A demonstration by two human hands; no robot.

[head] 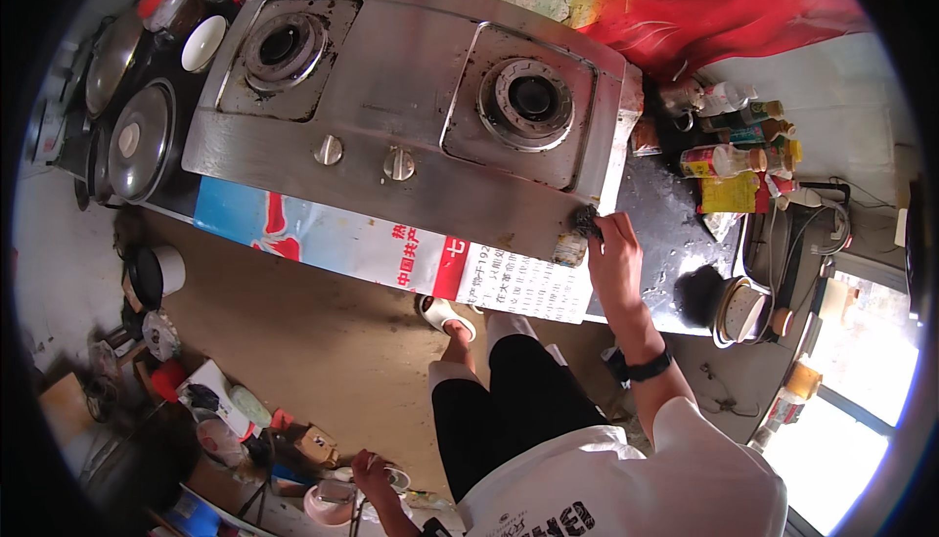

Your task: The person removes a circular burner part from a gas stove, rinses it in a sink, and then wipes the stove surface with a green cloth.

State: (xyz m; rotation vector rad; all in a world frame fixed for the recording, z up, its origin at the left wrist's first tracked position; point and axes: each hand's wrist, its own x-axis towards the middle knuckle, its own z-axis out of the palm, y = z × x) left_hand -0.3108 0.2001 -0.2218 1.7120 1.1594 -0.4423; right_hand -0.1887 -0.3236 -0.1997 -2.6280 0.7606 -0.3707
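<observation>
My right hand (616,254) pinches a dark scouring pad, apparently steel wool (586,220), against the front right corner of a stainless-steel gas stove (400,89). A worn label (569,249) sits just below the pad on that corner. The stove has a left burner (282,45), a right burner (530,99) and two control knobs, the left knob (328,150) and the right knob (400,163). Brown stains mark the steel around both burners. Down at the lower left, away from the stove, hangs my left hand (373,472) with its fingers curled; whether it holds anything is unclear.
Lidded pans (139,142), a white bowl (205,44) and red-capped jars (163,3) stand left of the stove. Sauce bottles (722,161) crowd the right counter, near a round pot (741,309). A printed sheet (352,247) hangs under the front edge. A pink basin (328,504) lies by my left hand.
</observation>
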